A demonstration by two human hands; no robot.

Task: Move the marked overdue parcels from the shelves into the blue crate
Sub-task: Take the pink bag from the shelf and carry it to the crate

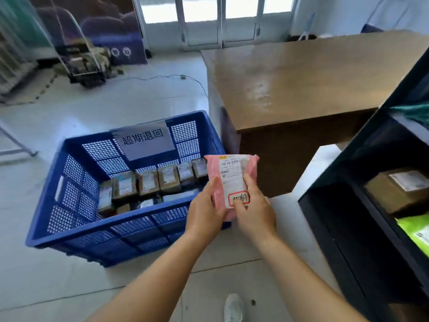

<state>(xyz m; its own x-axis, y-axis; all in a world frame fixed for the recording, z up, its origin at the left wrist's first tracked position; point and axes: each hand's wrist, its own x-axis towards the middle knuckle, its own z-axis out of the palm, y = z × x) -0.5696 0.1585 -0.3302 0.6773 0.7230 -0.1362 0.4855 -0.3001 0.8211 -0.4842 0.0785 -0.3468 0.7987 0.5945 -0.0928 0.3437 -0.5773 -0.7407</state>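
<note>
I hold a pink parcel (228,173) upright in both hands above the right front corner of the blue crate (69,219). It carries a white shipping label and a red-framed sticker near its lower edge. My left hand (205,211) grips its left side. My right hand (251,206) grips the lower right, thumb on the sticker. The crate stands on the floor with a paper sign on its far wall and several brown boxes (148,182) lined up inside. The dark shelves (362,205) are at the right, with a brown box (399,189) and a green packet (415,231) on them.
A brown wooden desk (301,84) stands behind the crate, right of centre. A cable (162,77) runs across the pale tiled floor. A trolley with bags (86,63) sits at the back left. My white shoe (233,307) shows at the bottom.
</note>
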